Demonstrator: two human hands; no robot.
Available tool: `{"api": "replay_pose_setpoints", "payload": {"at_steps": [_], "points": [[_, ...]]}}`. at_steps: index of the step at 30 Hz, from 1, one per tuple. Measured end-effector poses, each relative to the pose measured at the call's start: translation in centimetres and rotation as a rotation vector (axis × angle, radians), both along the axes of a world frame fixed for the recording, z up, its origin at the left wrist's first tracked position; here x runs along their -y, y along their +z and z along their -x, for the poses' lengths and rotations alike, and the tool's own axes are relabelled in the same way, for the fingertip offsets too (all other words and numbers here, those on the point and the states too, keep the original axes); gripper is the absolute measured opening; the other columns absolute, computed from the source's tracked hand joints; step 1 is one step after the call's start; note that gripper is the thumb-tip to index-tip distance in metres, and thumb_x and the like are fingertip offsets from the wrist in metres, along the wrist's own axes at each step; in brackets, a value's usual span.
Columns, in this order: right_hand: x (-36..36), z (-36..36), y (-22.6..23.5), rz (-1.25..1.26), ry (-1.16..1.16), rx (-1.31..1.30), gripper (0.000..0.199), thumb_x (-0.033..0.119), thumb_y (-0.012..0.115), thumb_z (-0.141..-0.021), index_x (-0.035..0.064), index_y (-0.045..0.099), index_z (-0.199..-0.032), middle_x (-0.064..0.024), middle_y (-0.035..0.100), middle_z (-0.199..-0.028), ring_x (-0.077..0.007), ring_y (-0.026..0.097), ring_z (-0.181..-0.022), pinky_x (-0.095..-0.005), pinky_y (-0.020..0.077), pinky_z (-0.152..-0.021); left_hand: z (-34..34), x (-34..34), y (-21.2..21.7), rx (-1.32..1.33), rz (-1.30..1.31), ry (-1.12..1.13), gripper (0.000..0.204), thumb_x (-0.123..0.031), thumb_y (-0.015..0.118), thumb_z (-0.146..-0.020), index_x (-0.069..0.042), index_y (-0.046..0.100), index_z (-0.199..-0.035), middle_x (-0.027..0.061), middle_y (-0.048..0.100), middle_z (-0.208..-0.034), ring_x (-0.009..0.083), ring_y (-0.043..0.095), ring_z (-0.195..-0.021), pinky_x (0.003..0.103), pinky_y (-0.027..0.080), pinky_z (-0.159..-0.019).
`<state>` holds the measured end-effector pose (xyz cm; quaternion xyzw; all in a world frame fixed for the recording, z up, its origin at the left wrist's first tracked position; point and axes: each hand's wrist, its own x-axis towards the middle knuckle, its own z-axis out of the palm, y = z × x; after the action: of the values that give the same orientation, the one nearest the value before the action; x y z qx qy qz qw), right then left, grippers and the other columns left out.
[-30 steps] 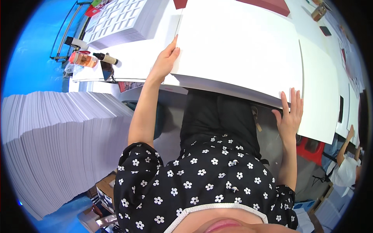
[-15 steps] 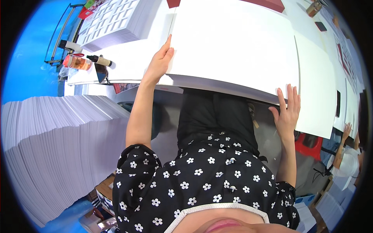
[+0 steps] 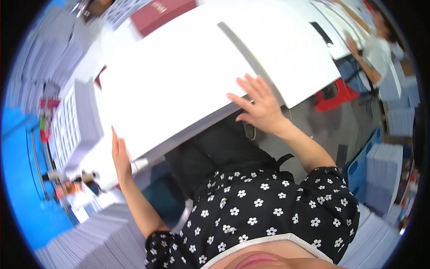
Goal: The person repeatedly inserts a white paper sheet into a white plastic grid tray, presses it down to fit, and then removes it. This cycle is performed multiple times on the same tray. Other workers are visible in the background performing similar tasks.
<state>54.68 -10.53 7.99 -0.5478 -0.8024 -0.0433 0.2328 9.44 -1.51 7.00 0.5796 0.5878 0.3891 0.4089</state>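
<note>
A large white sheet or stack of sheets [image 3: 179,76] lies in front of me, its thickness showing as a grey band along the near and right sides. My left hand [image 3: 121,158] is at its left edge, fingers straight and held close together. Over the near right corner is my right hand [image 3: 262,106], its fingers spread and slightly blurred. Whether that hand touches the corner I cannot tell. Neither hand grips anything that I can see. To the right of the stack lies another white sheet [image 3: 291,58].
White slotted grid panels [image 3: 74,127] are piled at the left, near a bottle [image 3: 67,190]. A dark red box [image 3: 163,15] lies at the far side. Tall paper stacks [image 3: 107,242] stand at lower left. A co-worker [image 3: 376,56] is beyond a red stool [image 3: 329,101].
The view has turned, so the table now slants up to the right. My right hand has lifted or shifted at the near right corner; my left hand remains along the left edge.
</note>
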Motion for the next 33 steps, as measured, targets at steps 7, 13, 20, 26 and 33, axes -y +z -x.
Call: {"api": "replay_pose_setpoints", "payload": {"at_steps": [7,13,20,26,33], "points": [[0.3,0.0,-0.3,-0.068,-0.028,-0.146,0.066,0.046,0.077,-0.071,0.0196,0.060,-0.129,-0.0130,0.052,-0.138,-0.0359,0.045,-0.133,-0.0510,0.0334,-0.113,-0.6,0.0,0.7,0.009,0.056,-0.017,0.052,-0.018,0.038,-0.107,-0.003,0.025,-0.156,0.0146,0.034,-0.157,0.0223,0.038,-0.140,0.032,0.029,-0.114],[-1.9,-1.7,-0.4,-0.017,-0.073,-0.256,0.071,0.060,0.060,-0.085,0.0040,0.056,-0.130,-0.0167,0.048,-0.142,-0.0395,0.040,-0.135,-0.0506,0.0329,-0.111,1.0,-0.4,0.0,-0.099,0.037,-0.066,0.053,-0.018,0.037,-0.107,-0.003,0.022,-0.156,0.0156,0.031,-0.158,0.0233,0.033,-0.143,0.032,0.025,-0.116],[-8.5,-3.5,0.6,0.249,-0.030,-0.084,0.074,0.059,0.048,-0.096,-0.0005,0.046,-0.141,-0.0146,0.038,-0.153,-0.0409,0.034,-0.141,-0.0492,0.0293,-0.113,0.7,-0.5,1.3,-0.292,0.021,-0.143,0.052,-0.013,0.034,-0.106,-0.002,0.022,-0.156,0.0142,0.022,-0.163,0.0244,0.021,-0.149,0.033,0.017,-0.120],[-19.0,-2.2,-1.5,0.179,-0.014,-0.104,0.075,0.064,0.044,-0.096,-0.0054,0.057,-0.122,-0.0185,0.048,-0.140,-0.0387,0.047,-0.123,-0.0452,0.0397,-0.097,-0.6,-0.2,2.2,-0.265,0.072,-0.116,0.052,-0.013,0.034,-0.106,-0.002,0.023,-0.156,0.0135,0.022,-0.163,0.0245,0.022,-0.150,0.033,0.018,-0.120],[-28.3,-1.4,-1.7,0.238,-0.181,-0.132,0.085,0.066,0.050,-0.092,-0.0076,0.051,-0.133,-0.0202,0.041,-0.148,-0.0454,0.045,-0.127,-0.0535,0.0395,-0.100,-1.4,-0.2,2.6,-0.304,0.038,-0.100,0.051,-0.014,0.035,-0.106,-0.002,0.025,-0.155,0.0122,0.024,-0.162,0.0244,0.023,-0.149,0.034,0.018,-0.120]]}}
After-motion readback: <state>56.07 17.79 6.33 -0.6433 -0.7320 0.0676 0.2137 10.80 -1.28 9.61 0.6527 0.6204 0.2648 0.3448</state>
